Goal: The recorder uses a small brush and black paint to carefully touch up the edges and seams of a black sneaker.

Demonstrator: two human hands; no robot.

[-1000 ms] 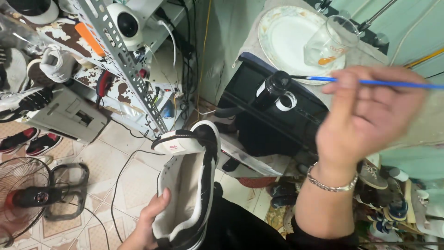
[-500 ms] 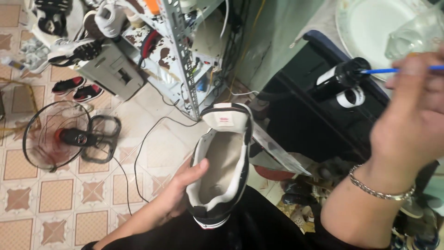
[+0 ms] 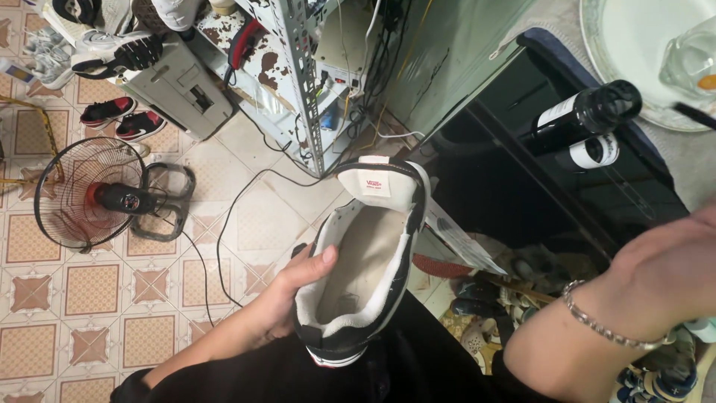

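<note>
My left hand grips a black and white sneaker by its side, opening upward, above my lap. The shoe's pale inner lining and tongue label face me. My right hand, wearing a silver chain bracelet, reaches toward the upper right and is cut off by the frame edge. A dark brush tip shows near a white plate; whether my right hand holds it is hidden.
Two black bottles lie on a black case. A glass stands on the plate. A floor fan lies on the tiled floor at left, with cables, a metal rack and several shoes around.
The view has swung left and down. My right hand moved to the right edge, and the blue brush handle it held is out of sight. The sneaker stays in my left hand.
</note>
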